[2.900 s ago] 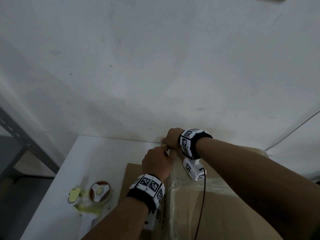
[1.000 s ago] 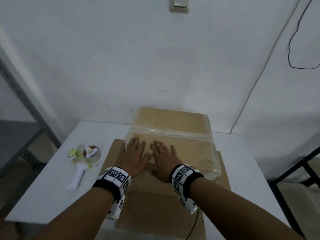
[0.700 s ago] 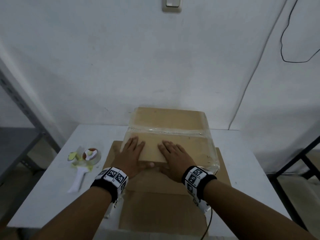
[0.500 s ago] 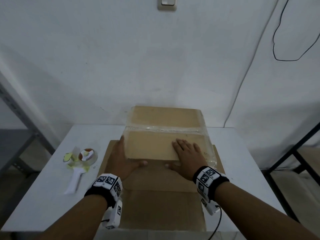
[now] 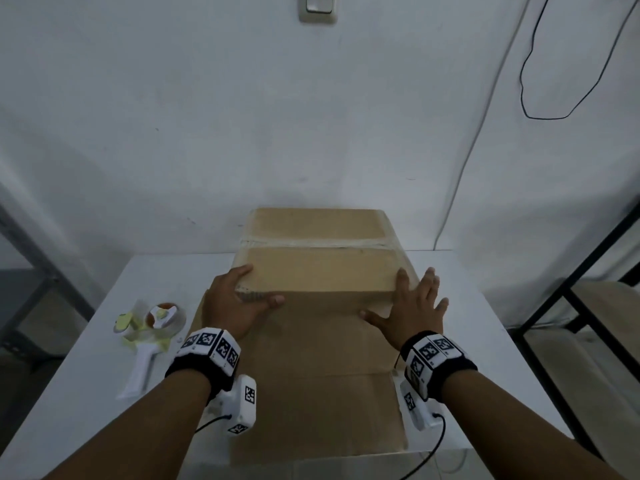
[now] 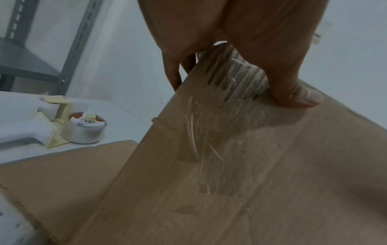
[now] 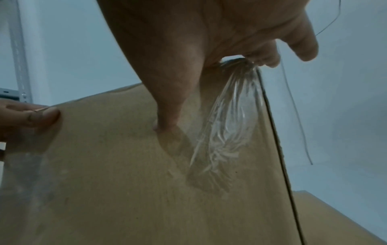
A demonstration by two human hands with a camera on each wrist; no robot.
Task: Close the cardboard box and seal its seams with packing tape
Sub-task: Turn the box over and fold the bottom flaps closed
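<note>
Box: the cardboard box point(image 5: 317, 268) is closed and stands on a flat cardboard sheet point(image 5: 322, 393) on the white bench point(image 5: 460, 306), near the wall.
Tape: a clear strip point(image 5: 318, 242) is laid across the top seam; wrinkled tape point(image 7: 228, 119) is seen running down the near corners.
Left hand: the left hand point(image 5: 232, 308) is curled round the near left corner, thumb on the front face.
Right hand: the right hand point(image 5: 414, 311) is spread flat, fingers straight, pressed on the near right corner; nothing is held.
Dispenser: the tape dispenser point(image 5: 149, 336) lies unused, left of the box.
Progress: the sealing is judged nearly finished; only the pressing of the corners seems left; the far side is hidden.
</note>
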